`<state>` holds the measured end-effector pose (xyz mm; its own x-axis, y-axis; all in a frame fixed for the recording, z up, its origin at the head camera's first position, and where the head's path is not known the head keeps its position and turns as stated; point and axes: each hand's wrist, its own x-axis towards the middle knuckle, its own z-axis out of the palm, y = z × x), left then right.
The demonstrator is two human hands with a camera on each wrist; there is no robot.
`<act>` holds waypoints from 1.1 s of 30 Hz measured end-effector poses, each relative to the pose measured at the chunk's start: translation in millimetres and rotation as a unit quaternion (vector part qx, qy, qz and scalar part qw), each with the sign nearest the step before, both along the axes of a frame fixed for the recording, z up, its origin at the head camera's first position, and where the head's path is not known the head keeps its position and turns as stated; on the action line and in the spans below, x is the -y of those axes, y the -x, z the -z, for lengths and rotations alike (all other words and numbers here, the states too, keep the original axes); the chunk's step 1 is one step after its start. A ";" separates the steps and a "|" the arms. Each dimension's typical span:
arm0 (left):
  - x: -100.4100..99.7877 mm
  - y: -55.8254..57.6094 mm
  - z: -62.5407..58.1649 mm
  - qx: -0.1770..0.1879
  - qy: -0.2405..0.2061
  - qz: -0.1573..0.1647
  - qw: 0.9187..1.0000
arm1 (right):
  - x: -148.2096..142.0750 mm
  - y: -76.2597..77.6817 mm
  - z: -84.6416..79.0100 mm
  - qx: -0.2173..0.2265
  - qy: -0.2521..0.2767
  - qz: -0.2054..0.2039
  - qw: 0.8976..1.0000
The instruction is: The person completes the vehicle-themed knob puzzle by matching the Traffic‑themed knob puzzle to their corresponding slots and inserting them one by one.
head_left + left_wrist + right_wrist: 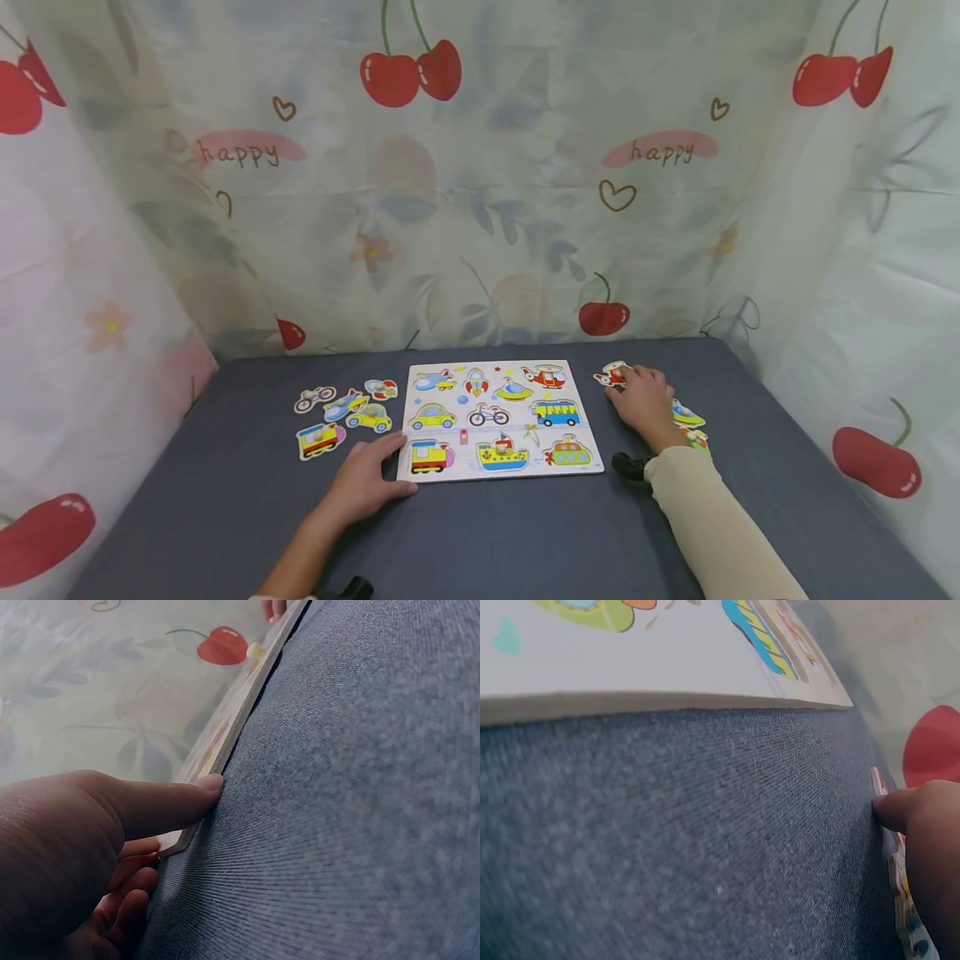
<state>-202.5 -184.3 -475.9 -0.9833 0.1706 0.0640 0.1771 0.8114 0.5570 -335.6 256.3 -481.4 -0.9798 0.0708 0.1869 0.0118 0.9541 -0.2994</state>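
On a dark worktop [480, 542], steadying the vehicle picture board [465, 467] at its near left corner with the left grip [365, 481], spread wide, with thumb along the near edge and fingers at the left side, and not closed round it. Past the opposite side, reaching with the right grip [645, 404] to touch the red helicopter piece [612, 375], just off the board's far right corner and apart from the printed helicopter [546, 377]. Partly covered by fingers there; impossible to tell how far closed, or whether pinched yet.

Apparently at the stage of taking up one loose piece, with more lying to the left, among them the car piece [370, 417] and train piece [320, 440], and the saucer piece [687, 414] to the right. Calling next, in all likelihood, for thumb and fingertip closed on the thin rim, then a lift clear of the worktop, with the board braced against sliding.
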 end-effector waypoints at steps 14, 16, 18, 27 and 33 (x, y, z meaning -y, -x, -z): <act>-1.3 -0.3 1.9 0.002 0.000 -0.005 1.000 | -4.5 -1.4 3.9 -0.032 0.024 -0.010 0.999; -1.7 -0.1 1.7 0.001 0.001 -0.006 1.000 | -3.4 -1.4 3.6 -0.036 0.030 -0.008 0.999; -2.1 0.2 1.2 0.000 0.002 -0.006 1.000 | -2.6 -1.3 3.2 -0.044 0.036 -0.008 0.998; -2.1 0.6 0.9 0.003 0.003 -0.005 1.000 | -1.4 -1.1 1.1 -0.052 0.059 0.001 0.997; -1.7 1.6 2.8 0.008 0.006 -0.008 1.000 | -0.7 -0.9 -0.9 -0.061 0.057 -0.007 0.996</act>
